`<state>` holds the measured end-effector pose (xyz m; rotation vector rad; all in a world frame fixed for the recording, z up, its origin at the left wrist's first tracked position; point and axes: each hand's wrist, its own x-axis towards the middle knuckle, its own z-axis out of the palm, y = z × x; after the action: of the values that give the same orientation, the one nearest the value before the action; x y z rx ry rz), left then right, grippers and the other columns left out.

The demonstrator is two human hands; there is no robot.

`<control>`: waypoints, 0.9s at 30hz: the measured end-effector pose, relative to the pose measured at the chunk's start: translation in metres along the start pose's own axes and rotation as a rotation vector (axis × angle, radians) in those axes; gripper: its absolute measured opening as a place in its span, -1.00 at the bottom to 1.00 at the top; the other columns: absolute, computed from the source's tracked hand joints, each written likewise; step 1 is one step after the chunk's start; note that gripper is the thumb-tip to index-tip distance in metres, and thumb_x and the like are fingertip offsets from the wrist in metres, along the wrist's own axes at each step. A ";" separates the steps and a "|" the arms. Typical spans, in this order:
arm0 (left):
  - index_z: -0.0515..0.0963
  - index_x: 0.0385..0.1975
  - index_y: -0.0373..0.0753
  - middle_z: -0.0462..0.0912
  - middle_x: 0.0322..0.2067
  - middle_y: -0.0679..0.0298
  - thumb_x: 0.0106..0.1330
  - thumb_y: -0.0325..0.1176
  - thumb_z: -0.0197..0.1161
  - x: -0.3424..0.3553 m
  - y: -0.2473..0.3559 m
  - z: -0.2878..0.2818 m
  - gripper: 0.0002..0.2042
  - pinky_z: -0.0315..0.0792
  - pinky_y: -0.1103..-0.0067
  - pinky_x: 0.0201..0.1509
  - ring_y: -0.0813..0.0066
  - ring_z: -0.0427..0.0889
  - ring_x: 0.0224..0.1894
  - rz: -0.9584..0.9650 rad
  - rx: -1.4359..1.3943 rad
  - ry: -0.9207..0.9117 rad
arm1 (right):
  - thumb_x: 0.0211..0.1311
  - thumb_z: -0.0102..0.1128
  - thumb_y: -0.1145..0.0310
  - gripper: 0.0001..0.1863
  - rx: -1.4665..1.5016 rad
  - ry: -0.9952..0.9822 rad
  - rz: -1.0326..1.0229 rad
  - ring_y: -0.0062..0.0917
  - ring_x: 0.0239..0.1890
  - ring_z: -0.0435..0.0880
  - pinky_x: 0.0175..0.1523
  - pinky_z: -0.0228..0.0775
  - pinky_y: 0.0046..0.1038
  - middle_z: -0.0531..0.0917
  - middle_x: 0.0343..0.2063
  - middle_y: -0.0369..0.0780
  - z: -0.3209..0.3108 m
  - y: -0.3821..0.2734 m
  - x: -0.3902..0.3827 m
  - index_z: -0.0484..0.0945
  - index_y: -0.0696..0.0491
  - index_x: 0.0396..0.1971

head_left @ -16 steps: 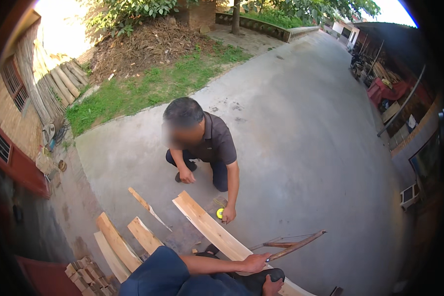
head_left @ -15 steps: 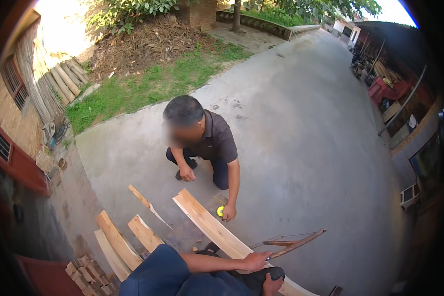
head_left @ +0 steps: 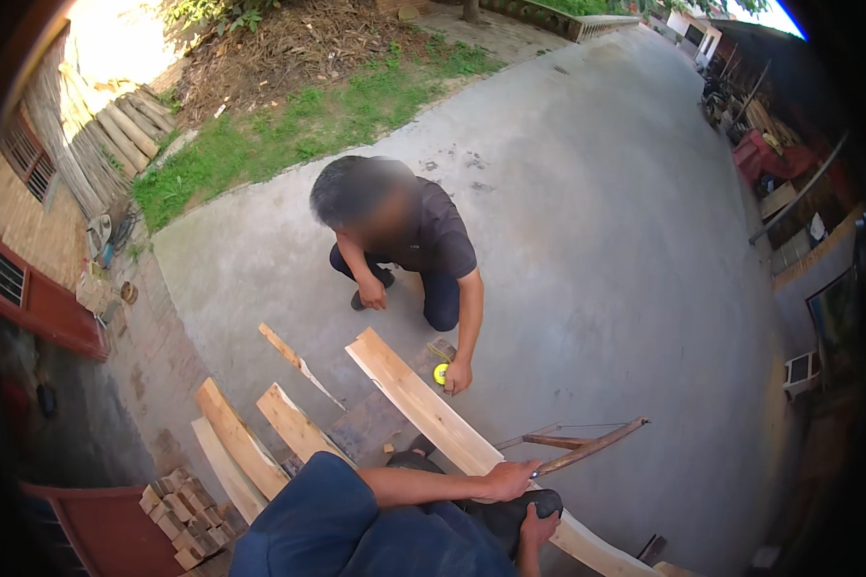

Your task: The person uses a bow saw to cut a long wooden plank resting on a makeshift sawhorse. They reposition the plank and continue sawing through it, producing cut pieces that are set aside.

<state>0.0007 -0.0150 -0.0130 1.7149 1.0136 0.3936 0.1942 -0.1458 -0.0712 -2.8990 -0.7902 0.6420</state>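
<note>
My left hand point(head_left: 507, 481) is closed on the end of a wooden bow saw point(head_left: 592, 445), which reaches across the long pale board point(head_left: 423, 413). My right hand point(head_left: 538, 527) is lower, fingers curled beside my dark-clad knee point(head_left: 505, 514) at the board's near edge; what it grips is unclear. A crouching co-worker point(head_left: 433, 240) faces me beyond the board, one hand point(head_left: 458, 377) at a yellow tape measure point(head_left: 441, 373) near the board's far end, the other hand point(head_left: 371, 293) hanging by the leg.
Loose boards point(head_left: 236, 438) and a thin split piece point(head_left: 289, 351) lie to the left, with stacked wood blocks point(head_left: 183, 514) below them. Beyond are a red door point(head_left: 43, 298), leaning poles point(head_left: 115, 135) and grass point(head_left: 308, 115). A cluttered shed point(head_left: 770, 163) lines the concrete yard's right side.
My view has tilted downward, so the scene sits higher. The co-worker's head has turned toward the right of my view. My hands keep their places on and beside the saw and board.
</note>
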 end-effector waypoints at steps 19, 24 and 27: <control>0.25 0.30 -0.22 0.68 -0.11 -0.16 0.42 -0.33 0.21 0.010 0.010 -0.003 -0.50 0.53 0.00 -0.05 -0.27 0.68 -0.09 -0.004 0.009 -0.060 | 0.07 0.47 -0.12 0.07 0.004 0.004 0.003 0.00 0.43 0.36 0.53 0.22 -0.10 0.38 0.38 0.08 0.000 0.007 0.012 0.28 0.23 0.46; 0.25 0.34 -0.25 0.66 -0.01 -0.16 0.42 -0.34 0.20 0.004 0.011 -0.006 -0.48 0.53 0.00 0.00 -0.26 0.68 -0.07 -0.018 0.024 -0.063 | 0.10 0.46 -0.12 0.04 -0.001 -0.001 0.006 -0.02 0.44 0.35 0.53 0.22 -0.11 0.37 0.39 0.07 -0.008 -0.004 0.001 0.30 0.22 0.46; 0.25 0.34 -0.23 0.64 0.01 -0.14 0.41 -0.36 0.20 0.003 0.015 -0.010 -0.48 0.54 0.03 0.00 -0.26 0.67 -0.04 -0.034 0.008 -0.080 | 0.09 0.46 -0.12 0.03 -0.032 0.025 -0.007 -0.06 0.42 0.38 0.51 0.26 -0.11 0.39 0.38 0.05 -0.006 0.003 0.004 0.31 0.21 0.45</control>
<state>0.0019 -0.0078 0.0041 1.7045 0.9862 0.2968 0.2008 -0.1463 -0.0682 -2.9250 -0.8151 0.5968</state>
